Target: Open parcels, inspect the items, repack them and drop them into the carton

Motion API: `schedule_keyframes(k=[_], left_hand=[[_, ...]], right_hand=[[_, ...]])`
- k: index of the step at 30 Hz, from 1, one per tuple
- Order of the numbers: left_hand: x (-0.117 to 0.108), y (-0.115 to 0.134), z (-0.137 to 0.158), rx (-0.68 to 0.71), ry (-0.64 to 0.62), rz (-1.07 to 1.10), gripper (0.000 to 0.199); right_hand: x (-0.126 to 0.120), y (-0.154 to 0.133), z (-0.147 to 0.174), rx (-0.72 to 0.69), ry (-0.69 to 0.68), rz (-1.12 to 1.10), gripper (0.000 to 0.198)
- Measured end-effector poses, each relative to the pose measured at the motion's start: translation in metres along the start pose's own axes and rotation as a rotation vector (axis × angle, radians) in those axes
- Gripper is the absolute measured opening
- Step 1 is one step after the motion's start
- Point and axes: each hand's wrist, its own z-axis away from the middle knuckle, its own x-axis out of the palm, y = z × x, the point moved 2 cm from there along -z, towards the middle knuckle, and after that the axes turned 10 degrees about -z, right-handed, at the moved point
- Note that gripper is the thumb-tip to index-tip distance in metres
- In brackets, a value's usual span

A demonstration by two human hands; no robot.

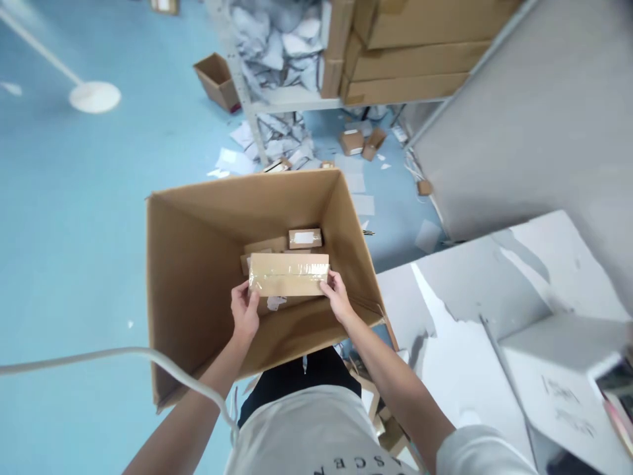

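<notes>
Between both hands I hold a long brown cardboard box (287,276) with shiny clear tape along its top. My left hand (245,310) grips its left end, thumb at the near corner. My right hand (338,295) is closed on its right end. The held box is over the opening of a large open carton (198,290). Inside that carton, beyond the held box, lies a small brown box with a white label (304,238). Other small boxes lie in there too, partly hidden by the held one.
Ahead, a metal shelf (297,99) carries crumpled bags and stacked cartons (410,59). Paper scraps and small boxes (352,142) litter the blue floor. A white surface (469,356) stands at my right. A pale cable (163,359) crosses at left.
</notes>
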Motion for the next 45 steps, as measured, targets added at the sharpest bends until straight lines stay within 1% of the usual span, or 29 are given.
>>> schedule_keyframes(k=[3,5,8,11,13,15,17,20,22,24,27,29,32,34,36,38,41,45], left_hand=[[0.009,0.044,0.003,0.183,-0.052,0.030,0.049],[0.023,0.073,0.005,0.311,-0.116,0.061,0.050],[0.055,0.113,0.018,0.469,-0.272,0.149,0.054],[0.098,0.144,0.047,0.560,-0.500,0.265,0.056],[0.127,0.157,0.076,0.579,-0.675,0.311,0.056],[0.154,0.165,0.110,0.575,-0.841,0.322,0.056],[0.177,0.169,0.147,0.558,-1.006,0.302,0.056],[0.206,0.170,0.203,0.514,-1.252,0.211,0.056],[0.223,0.168,0.239,0.496,-1.379,0.145,0.055],[0.239,0.165,0.274,0.493,-1.464,0.093,0.054],[0.263,0.158,0.321,0.481,-1.550,0.012,0.052],[0.281,0.153,0.348,0.468,-1.582,-0.041,0.051],[0.308,0.142,0.380,0.455,-1.592,-0.094,0.050],[0.324,0.134,0.394,0.449,-1.580,-0.118,0.050],[0.336,0.126,0.403,0.438,-1.563,-0.136,0.049],[0.343,0.120,0.407,0.430,-1.548,-0.152,0.049],[0.346,0.117,0.409,0.445,-1.529,-0.183,0.050],[0.348,0.119,0.406,0.520,-1.521,-0.235,0.055]], right_hand=[[-0.013,-0.034,0.045,-0.165,0.094,-0.012,0.052],[-0.025,-0.054,0.077,-0.274,0.165,-0.023,0.054],[-0.053,-0.077,0.127,-0.414,0.311,-0.026,0.058],[-0.086,-0.083,0.178,-0.473,0.513,-0.020,0.061],[-0.110,-0.079,0.211,-0.500,0.654,-0.047,0.062],[-0.132,-0.070,0.244,-0.532,0.787,-0.083,0.062],[-0.154,-0.058,0.275,-0.544,0.916,-0.112,0.062],[-0.188,-0.038,0.319,-0.528,1.099,-0.149,0.063],[-0.212,-0.023,0.345,-0.520,1.185,-0.173,0.064],[-0.238,-0.008,0.368,-0.513,1.238,-0.195,0.066],[-0.280,0.014,0.394,-0.501,1.274,-0.233,0.067],[-0.307,0.027,0.406,-0.487,1.280,-0.261,0.067],[-0.343,0.044,0.417,-0.438,1.270,-0.313,0.068],[-0.362,0.053,0.419,-0.410,1.244,-0.347,0.070],[-0.376,0.059,0.419,-0.397,1.214,-0.370,0.071],[-0.385,0.063,0.418,-0.394,1.196,-0.371,0.071],[-0.394,0.065,0.417,-0.392,1.189,-0.344,0.069],[-0.398,0.069,0.420,-0.383,1.144,-0.328,0.071]])
